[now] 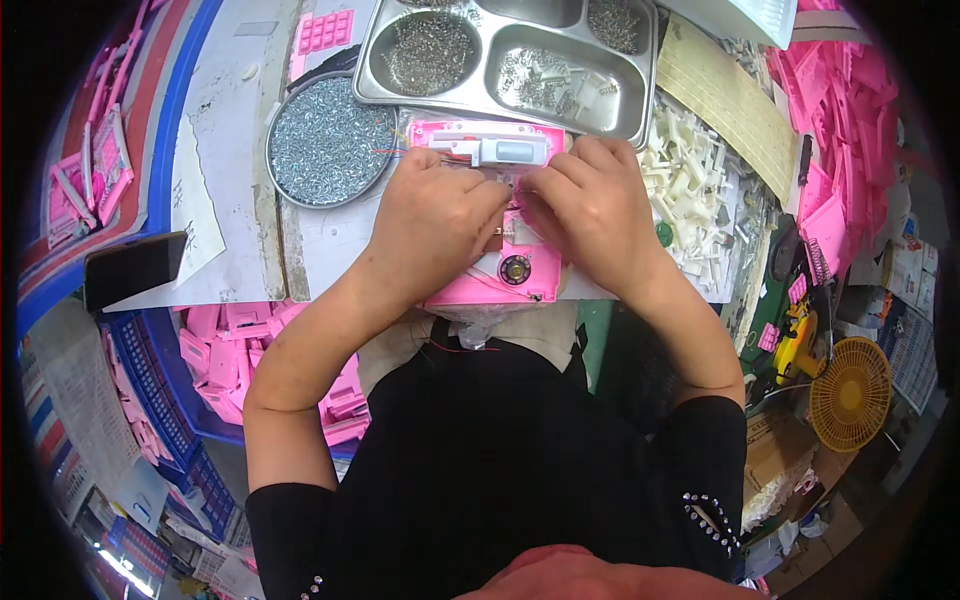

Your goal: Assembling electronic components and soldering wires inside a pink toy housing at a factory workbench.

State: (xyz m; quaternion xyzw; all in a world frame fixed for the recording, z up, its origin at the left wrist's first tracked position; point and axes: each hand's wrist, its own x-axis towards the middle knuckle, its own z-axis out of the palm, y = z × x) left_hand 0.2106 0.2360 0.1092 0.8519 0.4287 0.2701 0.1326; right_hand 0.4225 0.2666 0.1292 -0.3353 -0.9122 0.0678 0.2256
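A pink plastic toy housing (495, 282) lies open on the white worktop in front of me. It holds a white motor block (505, 151) at its far end, thin red wires and a small round speaker (515, 269) near its front edge. My left hand (430, 222) rests on the housing's left half, fingers curled down onto its middle. My right hand (592, 205) covers the right half, fingertips meeting the left hand's over a small part that I cannot make out. Both hands press together at the centre of the housing.
A round metal dish of small screws (328, 140) sits to the left. A steel compartment tray (510, 55) with screws and small parts stands behind. White plastic pieces (690, 190) lie to the right. A blue crate of pink housings (225, 360) is below left; a yellow fan (850, 392) is at right.
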